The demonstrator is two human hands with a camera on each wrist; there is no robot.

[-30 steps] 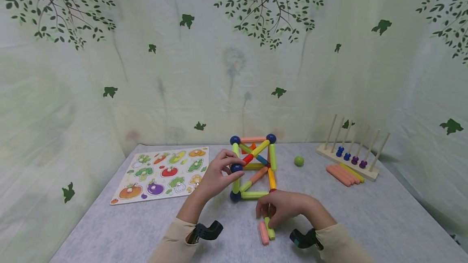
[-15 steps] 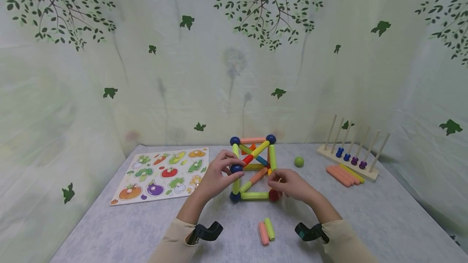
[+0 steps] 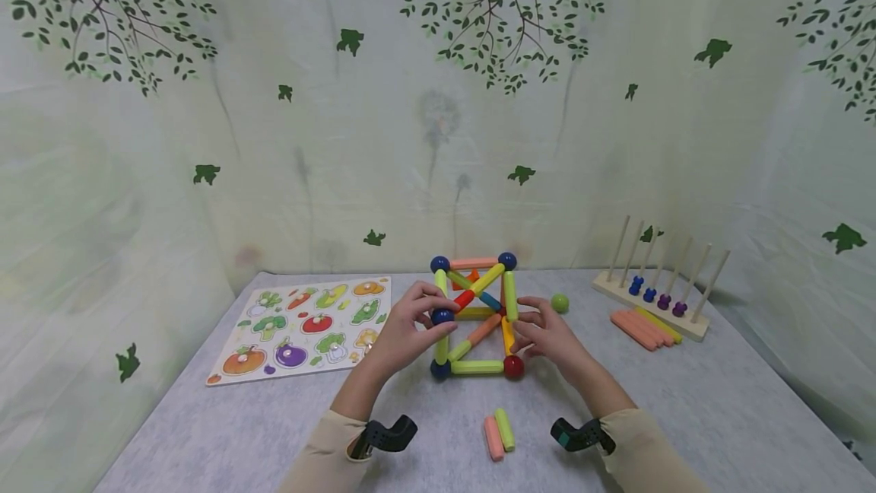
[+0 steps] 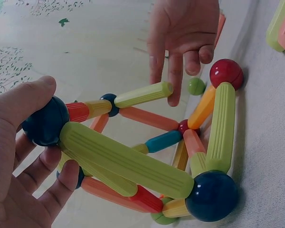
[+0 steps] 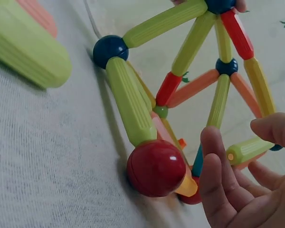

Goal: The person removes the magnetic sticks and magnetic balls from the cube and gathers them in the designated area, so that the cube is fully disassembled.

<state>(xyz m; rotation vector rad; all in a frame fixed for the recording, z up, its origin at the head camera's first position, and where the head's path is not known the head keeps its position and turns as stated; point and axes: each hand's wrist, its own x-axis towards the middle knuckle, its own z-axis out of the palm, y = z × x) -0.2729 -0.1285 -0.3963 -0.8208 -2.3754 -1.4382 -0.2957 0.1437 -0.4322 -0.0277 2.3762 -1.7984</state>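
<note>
Magnetic sticks and balls form a box-like frame on the table. My left hand (image 3: 414, 326) pinches the blue ball (image 3: 442, 316) at its upper front-left corner, thumb on one side and fingers on the other. From the back right blue ball (image 3: 507, 260) a light green stick (image 4: 145, 94) juts toward me, its near end free. My right hand (image 3: 550, 335) is beside that end with fingers spread; contact cannot be told. Below it a red ball (image 3: 513, 367) sits at the lower front-right corner, joined to a green stick (image 3: 477, 366) and an orange one (image 4: 202, 107).
A pink stick (image 3: 493, 437) and a green stick (image 3: 504, 429) lie in front of the frame. Rightward are a green ball (image 3: 560, 302), several loose orange sticks (image 3: 639, 328) and a wooden peg rack (image 3: 650, 299). A vegetable picture board (image 3: 301, 329) lies on the left.
My right hand has left the loose green stick, risen past the red ball and spread its fingers beside the jutting stick. My left hand stays on the blue ball.
</note>
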